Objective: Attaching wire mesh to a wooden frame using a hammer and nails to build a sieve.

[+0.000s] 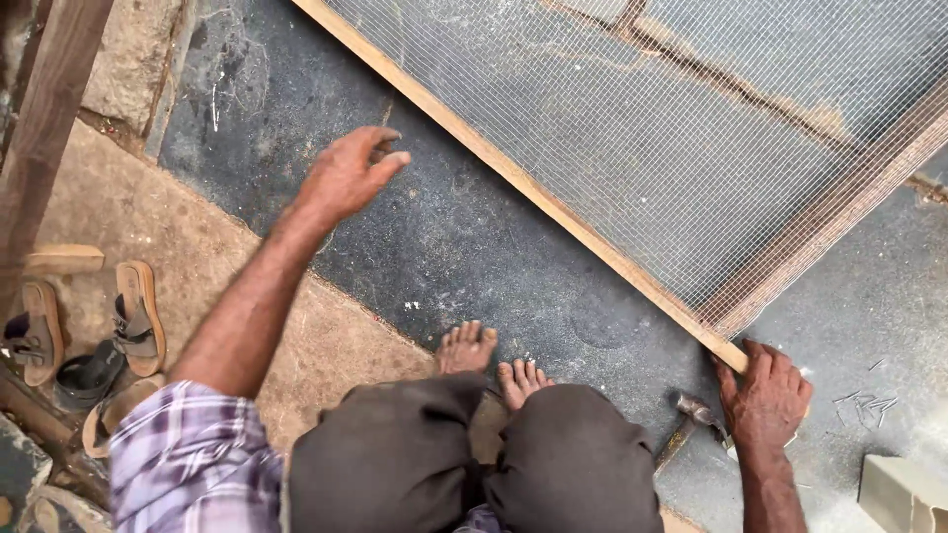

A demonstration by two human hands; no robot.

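I squat on a dark floor beside a wooden frame (513, 173) covered with wire mesh (691, 148). My right hand (765, 400) grips the near corner of the frame at the lower right. A hammer (686, 424) lies on the floor just left of that hand. My left hand (351, 173) hovers in the air over the floor, left of the frame's long edge, fingers loosely curled and holding nothing. My bare feet (489, 360) rest on the floor between the hands.
Sandals (89, 336) lie on the tan ground at the left. A wooden post (44, 128) stands at the far left. Loose nails (869, 405) are scattered right of my right hand. A pale box corner (904, 494) sits at the bottom right.
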